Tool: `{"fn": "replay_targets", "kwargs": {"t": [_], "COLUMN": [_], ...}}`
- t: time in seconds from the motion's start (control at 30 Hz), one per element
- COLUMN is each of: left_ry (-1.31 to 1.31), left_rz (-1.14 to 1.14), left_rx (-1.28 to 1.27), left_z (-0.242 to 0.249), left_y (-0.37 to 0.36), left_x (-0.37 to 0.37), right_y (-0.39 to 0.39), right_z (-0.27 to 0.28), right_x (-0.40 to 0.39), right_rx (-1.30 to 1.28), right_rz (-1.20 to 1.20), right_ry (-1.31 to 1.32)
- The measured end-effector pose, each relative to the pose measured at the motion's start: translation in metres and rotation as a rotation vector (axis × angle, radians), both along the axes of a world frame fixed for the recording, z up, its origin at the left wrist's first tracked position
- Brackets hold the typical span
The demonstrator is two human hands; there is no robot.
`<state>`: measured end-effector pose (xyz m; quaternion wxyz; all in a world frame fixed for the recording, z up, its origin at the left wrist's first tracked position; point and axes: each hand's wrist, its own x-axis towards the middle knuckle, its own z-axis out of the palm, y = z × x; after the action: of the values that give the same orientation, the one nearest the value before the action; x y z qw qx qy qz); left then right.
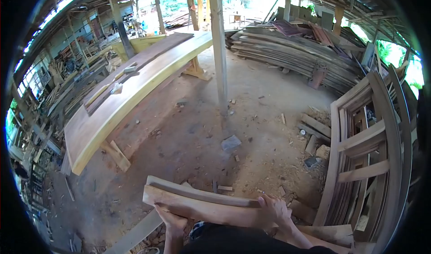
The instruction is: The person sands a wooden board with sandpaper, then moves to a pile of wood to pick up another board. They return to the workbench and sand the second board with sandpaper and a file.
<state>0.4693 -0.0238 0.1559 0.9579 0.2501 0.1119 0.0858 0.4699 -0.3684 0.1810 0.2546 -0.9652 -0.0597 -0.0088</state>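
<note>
Low in the head view, a stout wooden board (206,207) lies crosswise in front of my body, its broad pale-brown face toward me. A greyer wooden length (197,189) runs along its far side. My left hand (172,219) grips the board's lower edge near the left end, most of its fingers hidden underneath. At the other end, my right hand (274,210) is closed over the top edge, fingers on the upper side.
A long slab table (130,90) on trestle legs stands front left, with tools and a dark plank on it. A wooden post (218,52) rises mid-floor. Stacked planks (287,52) fill the back right; wooden frames (334,164) lean at right. Offcuts litter the dirt floor.
</note>
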Motion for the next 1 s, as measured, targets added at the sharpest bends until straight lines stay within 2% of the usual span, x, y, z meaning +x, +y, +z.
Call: {"fn": "replay_targets", "kwargs": {"t": [0.07,0.13,0.17,0.2,0.27,0.3,0.33,0.4,0.43,0.47,0.53,0.57,0.6,0.67,0.7,0.73,0.8,0.9,0.93,1.0], "left_ry": [-0.066,0.267,0.224,0.206,-0.176,-0.032,-0.029,0.124,0.278,0.318,0.098,0.274,0.308,0.239,0.456,0.464,0.612,0.512,0.511,0.357], "left_rz": [-0.050,0.073,-0.009,-0.020,-0.056,-0.158,-0.220,-0.251,-0.292,-0.368,-0.429,-0.349,-0.432,-0.552,-0.580,-0.579,-0.489,-0.612,-0.629,-0.542], "left_rx": [0.089,0.211,0.107,0.107,0.682,0.226,0.233,-0.017,-0.014,0.023,0.445,0.501,0.513,0.426,-0.034,-0.042,0.035,-0.024,-0.030,0.438], "left_z": [0.004,0.020,0.017,0.006,-0.019,-0.019,-0.025,-0.054,-0.089,-0.102,-0.123,-0.160,-0.156,-0.105,-0.068,-0.070,-0.075,-0.108,-0.095,-0.065], "left_y": [-0.004,-0.013,-0.009,-0.004,0.008,0.007,0.009,0.016,0.036,0.044,0.050,0.054,0.051,0.014,-0.001,-0.012,-0.028,-0.046,-0.072,-0.115], "left_x": [0.026,0.054,0.064,0.073,0.102,0.120,0.137,0.165,0.175,0.186,0.197,0.222,0.229,0.248,0.255,0.263,0.283,0.312,0.317,0.328], "right_y": [0.006,0.005,0.003,0.005,0.014,0.019,0.021,0.024,0.026,0.027,0.024,0.021,0.019,0.019,0.016,0.008,-0.006,-0.045,-0.058,-0.081], "right_z": [0.010,0.015,0.010,0.010,0.008,0.008,0.013,0.019,0.014,0.008,0.008,0.010,0.013,0.027,0.030,0.029,0.026,0.017,0.018,0.022], "right_x": [0.014,0.030,0.039,0.048,0.060,0.063,0.068,0.076,0.076,0.077,0.082,0.084,0.086,0.091,0.098,0.104,0.119,0.143,0.153,0.179], "right_rx": [-0.008,-0.042,-0.054,-0.054,-0.049,-0.042,-0.039,-0.021,-0.053,-0.079,-0.131,-0.130,-0.141,-0.134,-0.123,-0.131,-0.249,-0.250,-0.258,-0.169], "right_rz": [-0.026,-0.111,-0.122,-0.133,-0.173,-0.224,-0.218,-0.291,-0.319,-0.351,-0.361,-0.379,-0.380,-0.448,-0.453,-0.451,-0.380,-0.264,-0.279,-0.270], "right_ry": [-0.035,0.011,0.061,0.043,-0.068,-0.060,-0.058,-0.034,0.000,0.046,0.064,0.051,0.032,0.106,0.122,0.130,0.122,0.161,0.164,0.371]}}
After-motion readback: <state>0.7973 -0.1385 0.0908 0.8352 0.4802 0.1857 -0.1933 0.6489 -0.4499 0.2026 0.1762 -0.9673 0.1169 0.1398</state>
